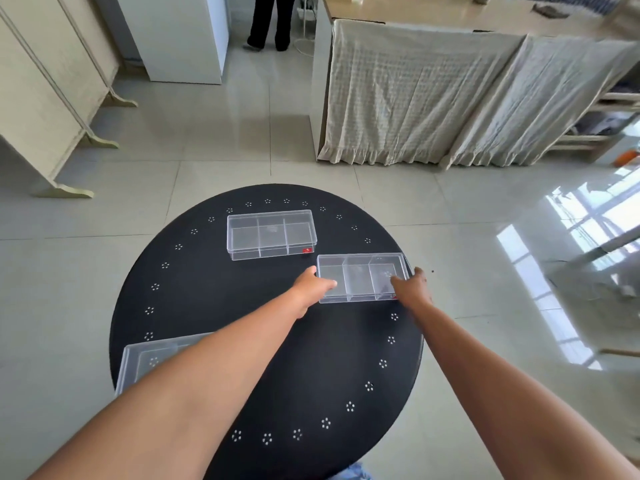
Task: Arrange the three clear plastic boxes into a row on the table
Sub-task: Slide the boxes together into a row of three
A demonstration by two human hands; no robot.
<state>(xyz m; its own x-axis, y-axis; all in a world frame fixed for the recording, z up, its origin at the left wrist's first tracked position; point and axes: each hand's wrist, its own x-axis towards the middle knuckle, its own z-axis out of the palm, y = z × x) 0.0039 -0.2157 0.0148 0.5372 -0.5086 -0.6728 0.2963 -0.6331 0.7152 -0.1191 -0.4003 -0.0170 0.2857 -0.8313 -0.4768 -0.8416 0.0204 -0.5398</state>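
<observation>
Three clear plastic boxes with inner dividers lie on a round black table (pixel 263 358). One box (pixel 271 234) sits at the far middle with a red sticker at its near right corner. A second box (pixel 360 277) lies at the right edge; my left hand (pixel 311 289) grips its left end and my right hand (pixel 412 287) grips its near right corner. The third box (pixel 152 358) is at the near left edge, partly hidden by my left forearm.
The table stands on a pale tiled floor. A cloth-draped counter (pixel 450 98) is at the far right, a folding screen (pixel 52 98) at the left, a white cabinet (pixel 187 36) behind. A person's legs (pixel 270 22) stand at the back.
</observation>
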